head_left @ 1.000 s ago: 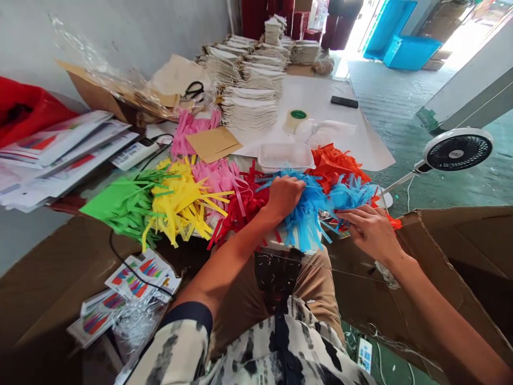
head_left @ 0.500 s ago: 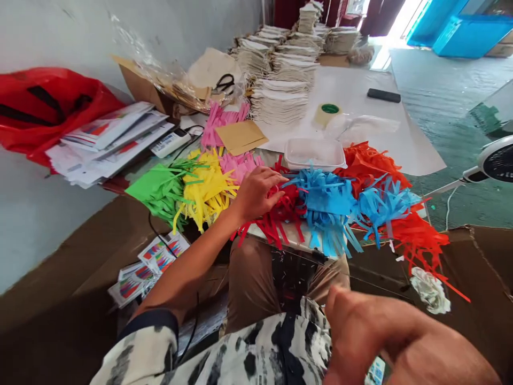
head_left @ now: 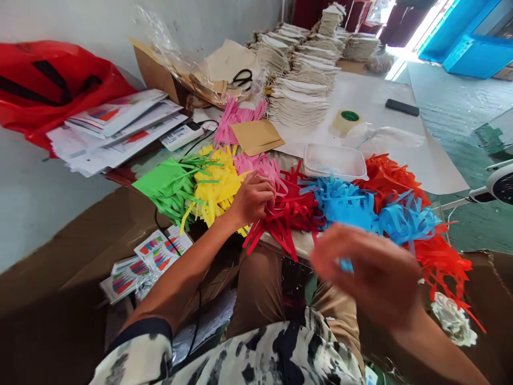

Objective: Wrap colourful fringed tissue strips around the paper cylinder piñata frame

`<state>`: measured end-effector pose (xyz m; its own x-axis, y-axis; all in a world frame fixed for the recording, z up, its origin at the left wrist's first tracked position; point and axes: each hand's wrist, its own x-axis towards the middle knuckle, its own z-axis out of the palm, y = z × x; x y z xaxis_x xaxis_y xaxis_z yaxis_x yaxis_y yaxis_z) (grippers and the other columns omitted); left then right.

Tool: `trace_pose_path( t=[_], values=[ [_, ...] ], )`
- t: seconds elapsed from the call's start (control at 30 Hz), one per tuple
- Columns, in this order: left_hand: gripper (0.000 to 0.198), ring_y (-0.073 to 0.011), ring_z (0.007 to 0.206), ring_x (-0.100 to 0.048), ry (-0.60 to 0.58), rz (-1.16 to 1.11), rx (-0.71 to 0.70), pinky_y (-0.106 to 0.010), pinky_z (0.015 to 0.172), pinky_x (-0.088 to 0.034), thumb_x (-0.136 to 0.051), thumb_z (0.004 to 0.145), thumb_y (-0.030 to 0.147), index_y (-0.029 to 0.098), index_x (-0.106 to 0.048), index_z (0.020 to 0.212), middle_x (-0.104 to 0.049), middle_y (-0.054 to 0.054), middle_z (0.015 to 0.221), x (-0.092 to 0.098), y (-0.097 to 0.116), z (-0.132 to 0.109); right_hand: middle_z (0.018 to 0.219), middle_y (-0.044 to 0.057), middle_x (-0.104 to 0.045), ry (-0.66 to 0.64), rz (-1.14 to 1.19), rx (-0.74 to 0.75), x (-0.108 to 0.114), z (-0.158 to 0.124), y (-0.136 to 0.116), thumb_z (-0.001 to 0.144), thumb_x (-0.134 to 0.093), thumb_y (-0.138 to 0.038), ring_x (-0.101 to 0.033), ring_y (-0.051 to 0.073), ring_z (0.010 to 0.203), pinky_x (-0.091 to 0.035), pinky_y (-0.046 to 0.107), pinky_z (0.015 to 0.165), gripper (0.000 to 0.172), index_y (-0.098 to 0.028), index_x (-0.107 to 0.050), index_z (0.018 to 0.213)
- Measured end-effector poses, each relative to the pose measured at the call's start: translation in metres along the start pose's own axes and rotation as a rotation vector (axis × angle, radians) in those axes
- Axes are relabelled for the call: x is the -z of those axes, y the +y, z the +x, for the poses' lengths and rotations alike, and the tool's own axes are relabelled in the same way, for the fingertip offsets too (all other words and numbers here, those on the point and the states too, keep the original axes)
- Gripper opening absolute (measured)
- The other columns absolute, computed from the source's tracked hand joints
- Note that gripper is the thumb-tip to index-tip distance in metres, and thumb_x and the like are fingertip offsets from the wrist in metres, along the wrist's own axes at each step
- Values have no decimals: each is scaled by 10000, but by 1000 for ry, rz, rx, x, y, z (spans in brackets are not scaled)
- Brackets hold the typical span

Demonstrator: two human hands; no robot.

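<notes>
My left hand (head_left: 253, 199) rests over the row of fringed paper with its fingers curled together. It lies between the yellow fringes (head_left: 218, 184), the pink fringes (head_left: 262, 167) and the red fringes (head_left: 294, 211). What its fingertips hold, if anything, is hidden. My right hand (head_left: 366, 272) is smeared by motion in front of the blue fringes (head_left: 340, 200), above my lap, and its grip does not show. Green fringes (head_left: 166, 187) lie at the left end of the row. Orange-red fringes (head_left: 438, 254) hang over the table edge at the right.
Behind the row stand a clear plastic tub (head_left: 335, 162), a brown envelope (head_left: 257, 136) and a tape roll (head_left: 345, 122). Stacked paper bags (head_left: 298, 101) rise beyond, near black scissors (head_left: 242, 78). A white fan (head_left: 497, 184) stands at right, printed sheets (head_left: 116, 128) at left.
My right hand has swung up and forward from my body towards the blue fringes. My left hand has drawn slightly back, its fingers more curled. The view has shifted a little.
</notes>
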<state>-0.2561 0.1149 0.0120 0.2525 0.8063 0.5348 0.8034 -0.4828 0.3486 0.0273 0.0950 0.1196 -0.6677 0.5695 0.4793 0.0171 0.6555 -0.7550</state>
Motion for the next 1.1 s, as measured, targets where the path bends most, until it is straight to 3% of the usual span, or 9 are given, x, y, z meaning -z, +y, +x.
trace_pose_path(
  t=[0.1, 0.2, 0.33, 0.53, 0.73, 0.87, 0.97, 1.1],
  values=[
    [316, -191, 1034, -695, 22, 41, 1, -512, 1247, -349, -546, 885, 67, 235, -662, 643, -780, 4, 854, 1, -5, -4, 904, 50, -754, 111, -377, -106, -14, 45, 63, 1011, -650, -340, -685, 213, 823, -534, 356, 788, 172, -253, -729, 885],
    [296, -205, 1012, -691, 10, 131, 28, -532, 1229, -375, -560, 903, 105, 228, -661, 654, -770, -5, 832, -1, -13, -8, 1073, 115, -763, -27, -644, -222, -28, 79, 119, 999, -623, -313, -688, 288, 1003, -506, 417, 907, 152, -226, -747, 991],
    [303, -225, 976, -676, 27, 226, 64, -560, 1196, -407, -551, 919, 106, 224, -663, 663, -755, -8, 781, -1, -23, -12, 1084, 141, -760, -162, -741, -307, -40, 94, 150, 948, -684, -346, -671, 329, 1050, -469, 435, 912, 158, -208, -745, 997],
    [303, -222, 909, -654, 36, 208, 78, -491, 1073, -481, -545, 871, 54, 221, -661, 646, -734, -12, 738, 5, -23, -11, 886, 35, -774, -175, -654, -339, -29, 100, 144, 894, -750, -360, -669, 222, 827, -432, 342, 759, 137, -227, -752, 862],
    [301, -235, 942, -665, 82, 123, 150, -515, 1095, -455, -525, 837, 40, 223, -684, 659, -756, -31, 790, 8, -13, -8, 856, 40, -793, -69, -586, -141, -17, 92, 131, 906, -761, -389, -696, 242, 857, -454, 384, 839, 170, -242, -817, 842],
    [300, -226, 967, -674, 228, -56, 234, -443, 983, -523, -527, 802, 13, 230, -731, 770, -773, -31, 876, 16, 3, -4, 942, 39, -818, -21, -456, -86, -16, 81, 124, 958, -705, -374, -733, 245, 906, -500, 384, 843, 175, -267, -837, 919],
    [237, -225, 1084, -668, 314, -137, 272, -437, 1034, -521, -578, 897, 87, 246, -754, 890, -778, -34, 1031, 20, 18, 1, 961, 31, -820, 38, -388, -102, -17, 79, 117, 960, -705, -376, -746, 235, 896, -518, 368, 812, 168, -274, -839, 952],
    [39, -233, 1129, -648, 325, -87, 292, -433, 1078, -492, -719, 947, 264, 239, -749, 947, -762, -42, 1088, 18, 27, 8, 935, 24, -815, 63, -354, -103, -19, 79, 112, 945, -722, -357, -746, 232, 886, -521, 362, 814, 144, -271, -837, 937]
  ],
)
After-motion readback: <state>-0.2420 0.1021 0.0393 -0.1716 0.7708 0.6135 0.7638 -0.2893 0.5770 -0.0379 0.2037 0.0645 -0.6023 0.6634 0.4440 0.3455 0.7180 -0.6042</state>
